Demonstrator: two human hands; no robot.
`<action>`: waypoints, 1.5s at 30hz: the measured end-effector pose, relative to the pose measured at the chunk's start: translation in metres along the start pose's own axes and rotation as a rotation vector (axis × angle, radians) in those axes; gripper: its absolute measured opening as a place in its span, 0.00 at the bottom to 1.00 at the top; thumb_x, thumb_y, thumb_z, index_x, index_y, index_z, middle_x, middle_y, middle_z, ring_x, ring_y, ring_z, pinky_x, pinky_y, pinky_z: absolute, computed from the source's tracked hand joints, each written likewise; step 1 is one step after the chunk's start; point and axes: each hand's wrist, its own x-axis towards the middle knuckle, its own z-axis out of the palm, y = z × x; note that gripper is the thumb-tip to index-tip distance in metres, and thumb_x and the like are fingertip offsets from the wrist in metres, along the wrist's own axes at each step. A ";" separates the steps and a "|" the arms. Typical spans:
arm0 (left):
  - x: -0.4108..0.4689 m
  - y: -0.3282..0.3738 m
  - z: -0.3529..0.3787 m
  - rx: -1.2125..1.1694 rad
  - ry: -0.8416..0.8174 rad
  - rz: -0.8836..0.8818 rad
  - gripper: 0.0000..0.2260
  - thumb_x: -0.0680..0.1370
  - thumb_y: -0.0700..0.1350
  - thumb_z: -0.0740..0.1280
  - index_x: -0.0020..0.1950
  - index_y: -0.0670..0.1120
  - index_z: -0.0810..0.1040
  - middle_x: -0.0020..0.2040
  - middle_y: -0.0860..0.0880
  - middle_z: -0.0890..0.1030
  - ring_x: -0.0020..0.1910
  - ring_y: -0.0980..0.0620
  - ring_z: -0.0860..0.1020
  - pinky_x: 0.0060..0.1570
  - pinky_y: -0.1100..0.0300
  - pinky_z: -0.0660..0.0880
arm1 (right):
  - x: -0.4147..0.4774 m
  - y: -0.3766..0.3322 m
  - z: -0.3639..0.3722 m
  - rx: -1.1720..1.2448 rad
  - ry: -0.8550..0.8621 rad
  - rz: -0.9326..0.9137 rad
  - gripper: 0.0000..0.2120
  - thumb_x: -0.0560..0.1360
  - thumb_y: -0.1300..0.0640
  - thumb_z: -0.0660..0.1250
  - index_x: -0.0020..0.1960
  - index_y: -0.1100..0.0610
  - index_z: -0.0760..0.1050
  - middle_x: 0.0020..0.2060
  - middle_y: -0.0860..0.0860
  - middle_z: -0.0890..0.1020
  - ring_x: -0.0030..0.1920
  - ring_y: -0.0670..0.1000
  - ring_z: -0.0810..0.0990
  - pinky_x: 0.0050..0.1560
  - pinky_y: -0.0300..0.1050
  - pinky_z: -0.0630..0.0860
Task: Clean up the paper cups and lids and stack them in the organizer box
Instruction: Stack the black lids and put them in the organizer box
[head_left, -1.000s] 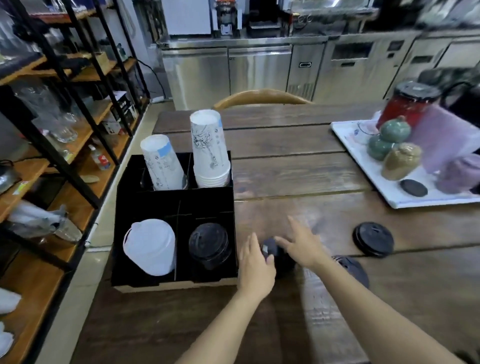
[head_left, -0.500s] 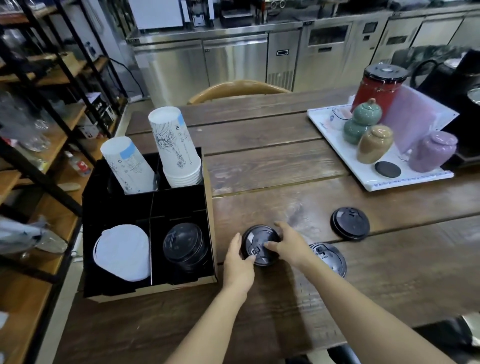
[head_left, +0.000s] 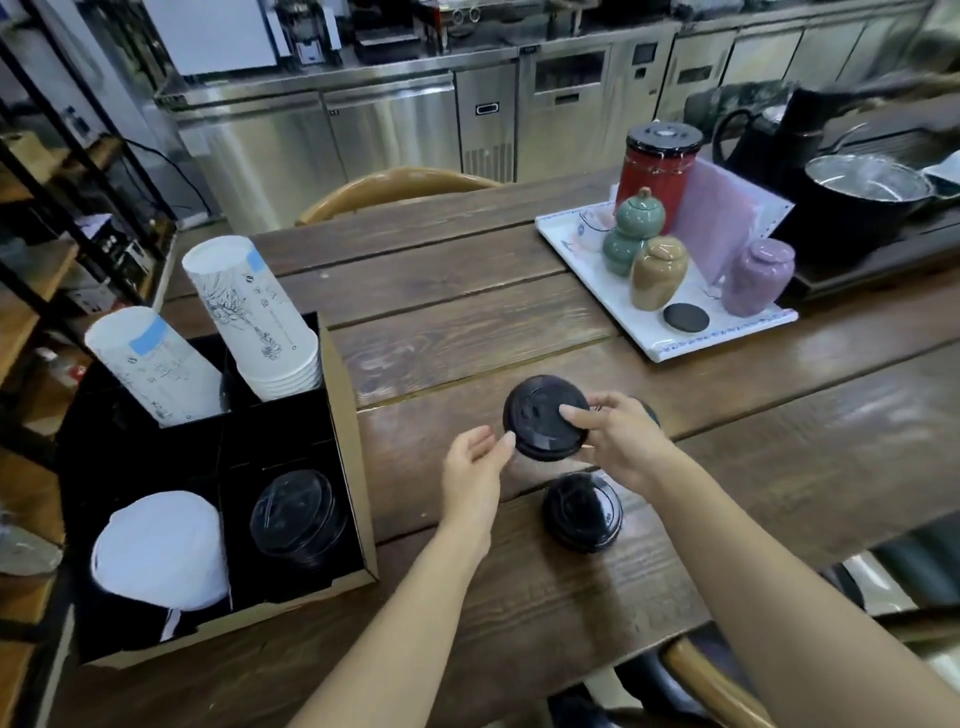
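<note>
My right hand (head_left: 618, 441) grips a black lid (head_left: 543, 415) by its right edge, lifted above the table. My left hand (head_left: 475, 467) is open, its fingertips touching the lid's left rim. A second black lid (head_left: 582, 512) lies on the table just below. A third lid (head_left: 650, 413) peeks out behind my right hand. The black organizer box (head_left: 343, 415) stands at the left, with two stacks of white paper cups (head_left: 260, 317) (head_left: 150, 364) in the back compartments, white lids (head_left: 161, 551) front left and black lids (head_left: 296, 517) front right.
A white tray (head_left: 639, 332) with ceramic jars, a red canister and a small black disc stands at the back right. A dark pot (head_left: 862, 202) and kettle sit beyond it. Wooden chair backs show at the far and near table edges. Metal shelving runs along the left.
The black lid has come up off the table in my right hand. My left hand has shifted to the lid's left rim. The view has swung left and closer.
</note>
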 end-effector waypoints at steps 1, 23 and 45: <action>-0.002 -0.004 0.005 0.094 -0.009 0.014 0.20 0.75 0.44 0.69 0.65 0.44 0.70 0.62 0.48 0.75 0.62 0.49 0.73 0.62 0.57 0.70 | -0.002 -0.002 -0.007 0.059 0.028 -0.003 0.08 0.73 0.67 0.67 0.43 0.58 0.69 0.44 0.59 0.79 0.44 0.58 0.80 0.47 0.54 0.76; 0.023 -0.039 0.050 0.619 -0.124 0.114 0.38 0.69 0.58 0.72 0.74 0.49 0.59 0.72 0.47 0.62 0.69 0.47 0.65 0.69 0.49 0.63 | -0.009 0.021 -0.070 0.433 0.177 0.145 0.11 0.77 0.69 0.57 0.58 0.67 0.69 0.49 0.62 0.77 0.47 0.60 0.78 0.44 0.55 0.76; 0.013 -0.014 0.047 0.211 -0.074 -0.212 0.12 0.79 0.41 0.62 0.62 0.41 0.75 0.49 0.48 0.76 0.51 0.48 0.73 0.46 0.55 0.77 | -0.001 0.022 -0.067 -0.641 -0.120 0.211 0.17 0.73 0.48 0.68 0.43 0.63 0.73 0.27 0.56 0.78 0.22 0.51 0.73 0.22 0.38 0.65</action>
